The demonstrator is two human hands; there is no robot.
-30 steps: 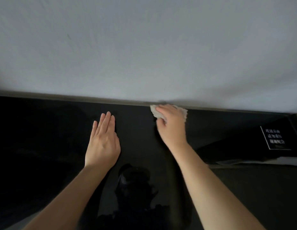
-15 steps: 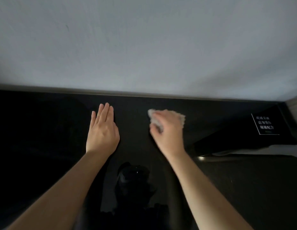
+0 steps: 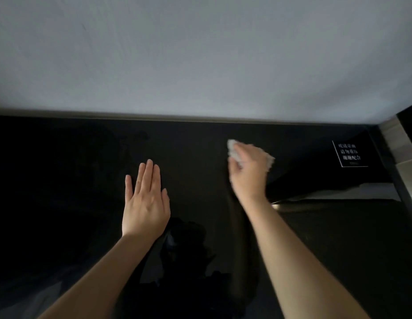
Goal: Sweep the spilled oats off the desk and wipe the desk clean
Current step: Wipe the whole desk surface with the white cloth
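The desk (image 3: 62, 192) is glossy black and runs along a pale wall. My right hand (image 3: 248, 173) grips a crumpled white tissue (image 3: 233, 151) and presses it on the desk a little in front of the back edge; the hand is motion-blurred. Flat on the desk to its left lies my left hand (image 3: 146, 203), fingers straight and together. No oats show on the dark surface.
A pale wall (image 3: 200, 54) rises behind the desk's back edge. A black sign with white writing (image 3: 349, 154) stands at the far right. A lighter strip (image 3: 333, 194) lies in front of it, and a wooden panel (image 3: 400, 143) closes the right side.
My right hand has pulled the tissue back from the desk's rear edge toward me and slightly right. My left hand has stayed flat in about the same place.
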